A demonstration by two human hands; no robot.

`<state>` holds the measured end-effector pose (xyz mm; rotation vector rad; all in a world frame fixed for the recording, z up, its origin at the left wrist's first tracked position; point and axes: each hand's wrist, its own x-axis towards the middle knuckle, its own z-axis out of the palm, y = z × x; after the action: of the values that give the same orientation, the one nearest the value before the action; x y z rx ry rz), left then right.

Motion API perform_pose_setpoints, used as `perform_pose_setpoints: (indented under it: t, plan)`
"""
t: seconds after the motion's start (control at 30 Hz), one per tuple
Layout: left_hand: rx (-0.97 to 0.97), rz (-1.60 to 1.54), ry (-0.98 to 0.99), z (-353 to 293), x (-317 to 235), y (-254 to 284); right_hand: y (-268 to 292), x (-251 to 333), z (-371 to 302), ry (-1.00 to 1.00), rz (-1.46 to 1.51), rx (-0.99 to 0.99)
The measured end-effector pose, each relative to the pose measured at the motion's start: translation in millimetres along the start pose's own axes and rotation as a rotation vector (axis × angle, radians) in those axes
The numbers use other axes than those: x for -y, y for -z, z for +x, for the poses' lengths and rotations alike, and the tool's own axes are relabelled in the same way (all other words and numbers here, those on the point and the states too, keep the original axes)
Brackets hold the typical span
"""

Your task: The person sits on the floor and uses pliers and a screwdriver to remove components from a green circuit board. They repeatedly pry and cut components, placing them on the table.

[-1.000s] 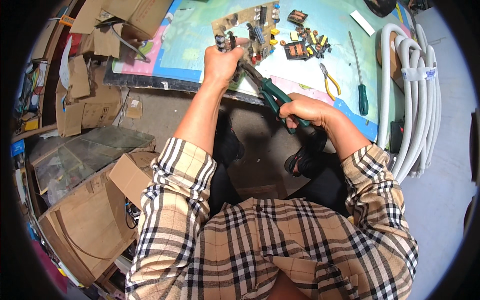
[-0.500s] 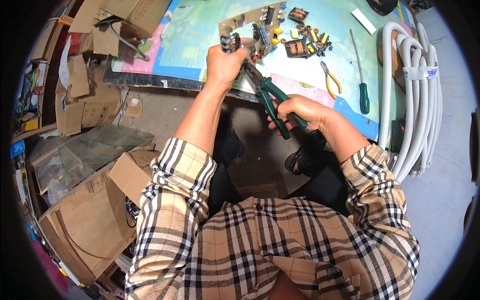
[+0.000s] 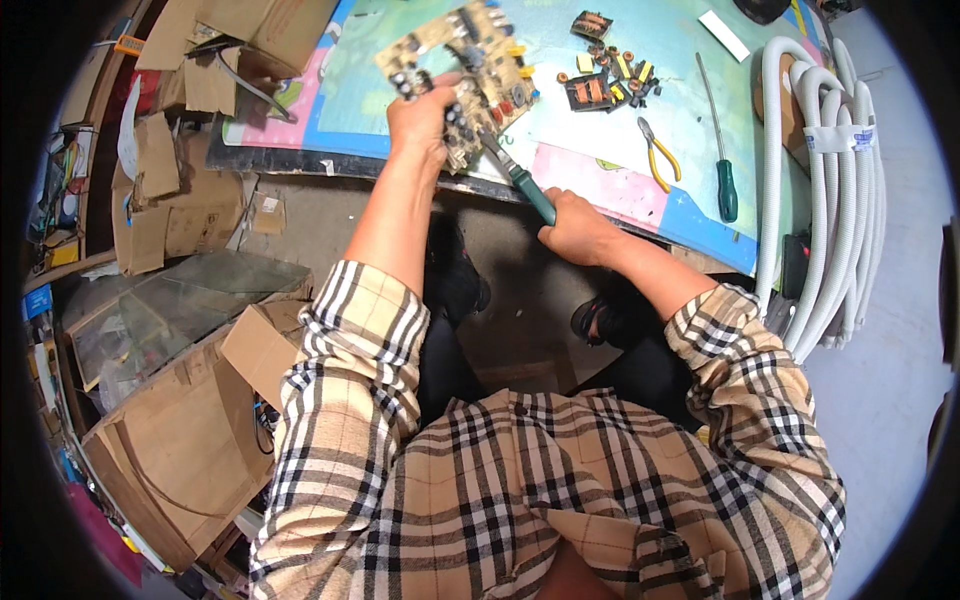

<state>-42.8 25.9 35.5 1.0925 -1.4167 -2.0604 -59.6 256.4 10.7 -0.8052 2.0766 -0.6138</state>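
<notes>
My left hand (image 3: 418, 122) grips a tan circuit board (image 3: 492, 62) by its left side, held tilted over the table's near edge. Capacitors, coils and other parts cover the board's upward face. In my right hand (image 3: 580, 230) are green-handled pliers (image 3: 530, 190), the fingers wrapped round the grips. The jaws reach the board's lower right edge; whether they bite on a part cannot be made out. To the right of the board lie loose parts: a copper-wound transformer (image 3: 588, 93), another transformer (image 3: 592, 24) and a cluster of small yellow and black components (image 3: 630, 75).
On the table (image 3: 590, 150) lie yellow-handled cutters (image 3: 655, 160), a green-handled screwdriver (image 3: 727, 190) and a white strip (image 3: 724, 35). Coiled grey corrugated hose (image 3: 820, 200) stands along the right edge. Cardboard boxes (image 3: 190, 235) and glass panes (image 3: 170, 310) crowd the left side.
The board has turned from steeply tilted to showing its component face, and moved left with my left hand. The pliers' handles, spread apart before, now overlap in view.
</notes>
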Motion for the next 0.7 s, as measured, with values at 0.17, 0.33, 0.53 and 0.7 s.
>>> perform_pose_setpoints:
  t: [0.17,0.33,0.53,0.7]
  plan:
    - [-0.04,-0.165,0.074,25,11,14,-6,6,-4,-0.012,-0.09,-0.061]
    - [-0.108,-0.191,0.093,45,16,25,-16,-1,-14,-0.017,-0.14,-0.071]
    - [-0.1,-0.256,0.098,50,13,33,21,-12,-21,-0.061,0.584,0.031]
    - [-0.069,-0.236,0.094,37,10,24,82,-30,-4,-0.157,0.992,-0.079]
